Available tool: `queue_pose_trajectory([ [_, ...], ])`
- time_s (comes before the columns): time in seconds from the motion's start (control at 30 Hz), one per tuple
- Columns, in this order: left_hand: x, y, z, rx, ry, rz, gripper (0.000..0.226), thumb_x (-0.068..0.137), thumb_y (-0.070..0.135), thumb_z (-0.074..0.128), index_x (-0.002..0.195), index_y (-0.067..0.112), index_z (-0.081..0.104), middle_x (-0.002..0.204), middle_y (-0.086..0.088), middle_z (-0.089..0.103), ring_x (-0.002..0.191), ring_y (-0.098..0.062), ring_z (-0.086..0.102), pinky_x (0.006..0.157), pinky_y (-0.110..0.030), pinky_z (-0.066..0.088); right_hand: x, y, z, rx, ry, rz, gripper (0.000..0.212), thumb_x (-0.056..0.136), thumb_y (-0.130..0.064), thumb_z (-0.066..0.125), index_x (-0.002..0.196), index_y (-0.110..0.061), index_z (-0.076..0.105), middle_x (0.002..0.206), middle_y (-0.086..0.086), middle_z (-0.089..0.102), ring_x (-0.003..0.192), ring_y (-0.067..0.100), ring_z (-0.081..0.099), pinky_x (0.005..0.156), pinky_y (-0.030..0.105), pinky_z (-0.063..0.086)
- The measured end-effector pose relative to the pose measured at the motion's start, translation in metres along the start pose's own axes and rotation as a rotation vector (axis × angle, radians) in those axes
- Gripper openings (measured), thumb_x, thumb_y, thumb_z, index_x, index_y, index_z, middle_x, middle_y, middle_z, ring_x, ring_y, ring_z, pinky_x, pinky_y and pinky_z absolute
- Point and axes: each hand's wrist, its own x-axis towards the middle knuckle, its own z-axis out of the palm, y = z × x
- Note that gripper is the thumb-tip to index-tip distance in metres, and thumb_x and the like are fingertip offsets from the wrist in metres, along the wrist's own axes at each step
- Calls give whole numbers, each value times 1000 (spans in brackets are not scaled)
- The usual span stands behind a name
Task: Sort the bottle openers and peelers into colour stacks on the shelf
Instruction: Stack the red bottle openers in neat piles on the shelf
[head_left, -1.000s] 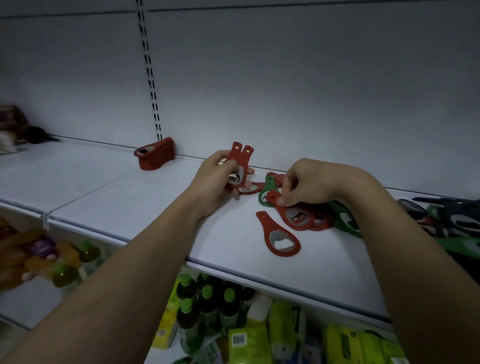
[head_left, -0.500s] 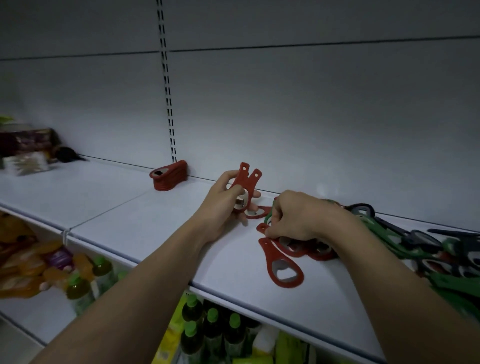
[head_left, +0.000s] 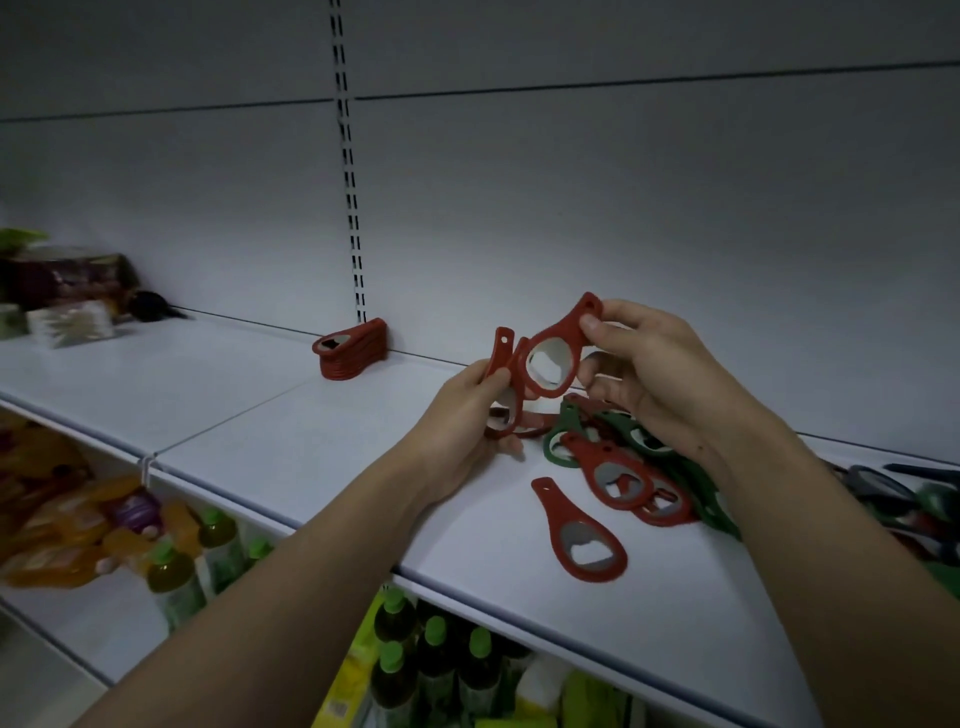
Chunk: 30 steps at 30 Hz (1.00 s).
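Matt red plastic bottle openers (head_left: 587, 540) with dull metal inserts lie on a smooth white shelf (head_left: 270, 441).

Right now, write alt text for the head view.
Right hand pinches a red bottle opener beside the red openers gripped in the left hand, above a white shelf with loose red and green openers and a red stack.

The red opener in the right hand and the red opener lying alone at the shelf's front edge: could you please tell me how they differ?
The held red opener is lifted off the shelf, pinched at its narrow end by the right hand; the lone red opener lies flat, untouched. The held one stands on edge beside the openers in the left hand; the lone one lies apart from the mixed pile. Both are red, teardrop-shaped, with a metal insert.
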Motion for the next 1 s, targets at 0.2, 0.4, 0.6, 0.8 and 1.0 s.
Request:
queue_pose_trajectory([
  [0.2, -9, 7, 5, 5, -167, -23, 45, 99, 46, 42, 127, 14, 53, 107, -16, 71, 89, -36, 71, 51, -32, 58, 1, 13, 7, -273, 10, -29, 14, 95, -17, 63, 106, -10, 64, 98, 7, 67, 67, 11, 63, 63, 21, 56],
  [0.4, -10, 3, 2, -63, -16, 45, 22, 99, 9, 54, 120, 6, 50, 96, -14, 70, 72, -29, 71, 45, -31, 55, 4, 24, 20, -708, 206, -211, 29, 93, -40, 62, 110, -20, 48, 103, -3, 51, 91, 14, 54, 68, 24, 41],
  [0.6, -9, 4, 0, -73, 79, 49, 29, 95, -8, 51, 117, 8, 61, 98, -9, 64, 81, -20, 65, 61, -25, 57, -6, 12, 0, -1227, -22, 85, 28, 93, -42, 60, 100, -14, 59, 94, 4, 63, 86, 20, 61, 80, 36, 53],
  [0.8, -12, 6, 4, -41, 59, 17, 8, 99, 7, 54, 106, 7, 58, 96, -11, 59, 81, -21, 63, 63, -31, 56, -12, 11, 4, -1341, -139, 221, 30, 86, -36, 69, 102, -15, 56, 93, 3, 65, 88, 20, 62, 78, 33, 53],
  [1.0, -10, 6, 5, -9, 80, 16, 23, 99, 29, 56, 113, 10, 55, 93, -11, 64, 73, -24, 67, 51, -34, 54, -6, 11, -1, -1203, -18, 161, 15, 90, -23, 67, 95, -11, 60, 94, 8, 66, 87, 24, 65, 85, 40, 57],
])
